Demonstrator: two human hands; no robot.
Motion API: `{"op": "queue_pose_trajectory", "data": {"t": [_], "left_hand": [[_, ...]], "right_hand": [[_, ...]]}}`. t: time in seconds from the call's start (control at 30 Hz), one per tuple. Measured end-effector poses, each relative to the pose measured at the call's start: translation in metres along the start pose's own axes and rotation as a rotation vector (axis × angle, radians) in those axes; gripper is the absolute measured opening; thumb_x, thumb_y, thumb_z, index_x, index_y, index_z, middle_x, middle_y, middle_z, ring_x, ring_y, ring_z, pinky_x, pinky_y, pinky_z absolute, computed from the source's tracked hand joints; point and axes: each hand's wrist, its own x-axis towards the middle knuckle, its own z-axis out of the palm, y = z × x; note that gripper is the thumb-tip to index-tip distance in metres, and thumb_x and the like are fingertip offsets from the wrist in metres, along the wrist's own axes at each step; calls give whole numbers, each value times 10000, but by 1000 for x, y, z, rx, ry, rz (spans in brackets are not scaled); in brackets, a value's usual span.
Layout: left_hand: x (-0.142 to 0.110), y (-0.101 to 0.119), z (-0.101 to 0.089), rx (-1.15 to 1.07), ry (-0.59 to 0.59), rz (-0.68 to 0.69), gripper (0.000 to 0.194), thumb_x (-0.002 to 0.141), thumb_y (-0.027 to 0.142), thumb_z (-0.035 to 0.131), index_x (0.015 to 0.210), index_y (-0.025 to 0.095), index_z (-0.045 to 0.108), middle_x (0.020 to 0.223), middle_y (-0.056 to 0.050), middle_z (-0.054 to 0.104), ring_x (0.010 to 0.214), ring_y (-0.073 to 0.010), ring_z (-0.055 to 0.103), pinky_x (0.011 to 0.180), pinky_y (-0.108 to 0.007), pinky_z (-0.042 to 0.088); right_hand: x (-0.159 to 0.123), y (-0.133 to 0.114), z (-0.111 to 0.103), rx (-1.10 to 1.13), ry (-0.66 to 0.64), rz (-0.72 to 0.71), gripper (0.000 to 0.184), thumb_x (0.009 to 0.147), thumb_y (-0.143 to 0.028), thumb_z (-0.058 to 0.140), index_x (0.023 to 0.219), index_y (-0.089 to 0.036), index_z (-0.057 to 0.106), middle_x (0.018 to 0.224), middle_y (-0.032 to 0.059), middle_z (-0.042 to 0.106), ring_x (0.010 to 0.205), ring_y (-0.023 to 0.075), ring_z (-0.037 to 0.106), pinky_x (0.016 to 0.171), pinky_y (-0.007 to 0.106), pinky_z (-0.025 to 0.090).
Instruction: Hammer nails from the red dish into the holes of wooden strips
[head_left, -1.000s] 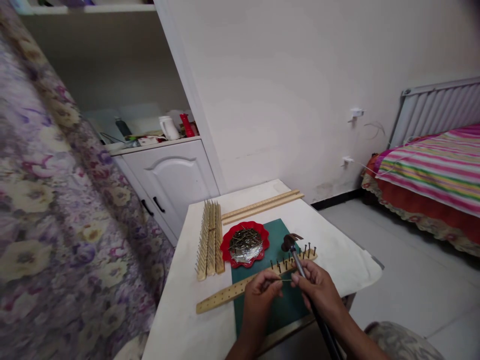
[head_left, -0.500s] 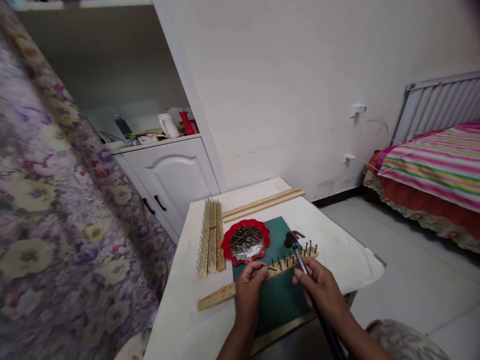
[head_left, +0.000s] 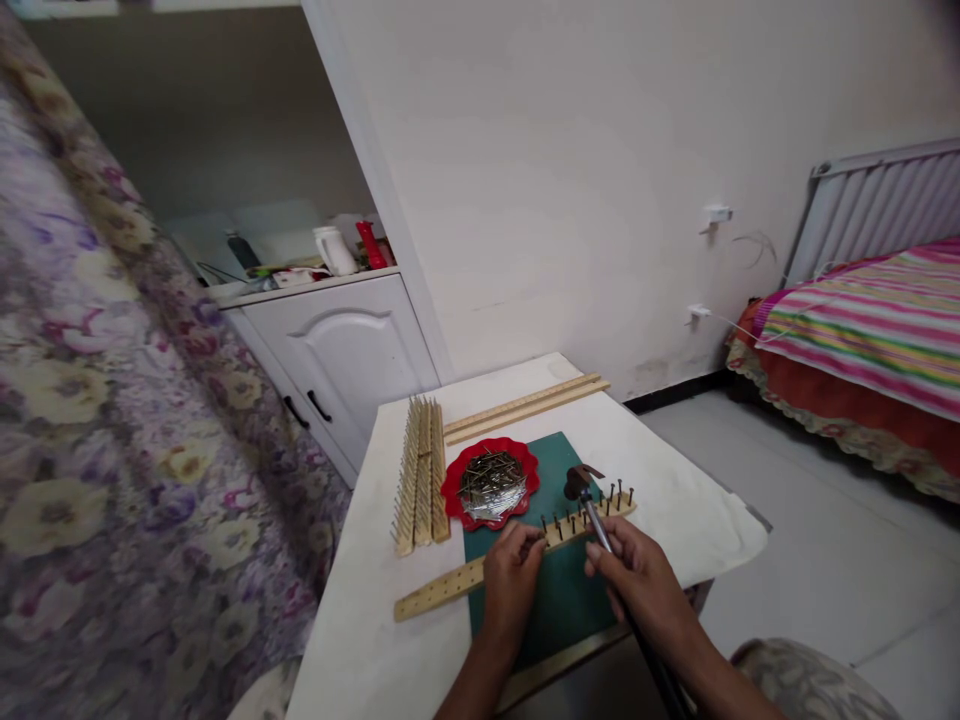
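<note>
A wooden strip point(head_left: 435, 596) with drilled holes lies across a green mat point(head_left: 566, 605), and several dark nails point(head_left: 558, 527) stand upright along its right part. My left hand point(head_left: 511, 580) is at the strip's middle, thumb and fingertips pinched on a nail that is mostly hidden now. In my right hand point(head_left: 641, 570) is a claw hammer point(head_left: 583, 484), gripped by the shaft, its head raised over the standing nails. Just behind my left hand sits a red scalloped dish point(head_left: 453, 502) holding many loose nails point(head_left: 491, 480).
Strips bristling with nails point(head_left: 424, 480) lie left of the dish. Two bare wooden strips point(head_left: 525, 408) rest at the back of the white table point(head_left: 352, 640). A floral curtain point(head_left: 172, 450) hangs at left; a bed point(head_left: 862, 340) stands at right.
My left hand has shifted slightly right along the strip, and the nail that showed at its fingertips is now mostly covered. The hammer head has moved a little left.
</note>
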Motion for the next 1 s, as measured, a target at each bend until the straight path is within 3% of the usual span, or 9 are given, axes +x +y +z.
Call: {"op": "queue_pose_trajectory", "data": {"t": [0.13,0.4,0.53,0.73,1.0], "left_hand": [[1,1,1,53,-8,4,121,796,213,504,742,184,609,733,7,574,696,-135,538,637,-227,369],[3,-2,5,90,-26,-9,115,779,208,519,721,178,614,719,11,573,666,-124,529,612,-215,350],[3,-5,7,90,-20,-2,124,784,205,512,700,175,598,715,14,562,656,-117,521,601,-211,334],[3,-5,7,110,-16,-10,131,755,181,509,634,161,554,658,17,529,633,-117,504,575,-209,306],[2,-9,8,96,-4,4,131,754,167,492,637,165,551,654,15,533,630,-118,497,577,-209,317]], "right_hand": [[0,-1,-1,-16,-35,12,232,802,-382,537,922,-191,482,612,-71,560,266,26,363,285,161,273],[-10,2,0,-109,-242,30,222,868,-382,447,958,-187,501,589,-78,547,262,39,353,292,165,237],[-13,0,2,-193,-237,-29,187,878,-331,433,960,-187,518,595,-71,544,311,60,371,332,183,250],[-10,0,1,-396,-223,-138,107,838,-204,448,810,-183,549,558,-41,568,525,146,520,513,237,366],[-12,0,3,-441,-238,-148,148,860,-264,441,785,-187,543,561,-32,589,554,161,550,552,255,388]]}}
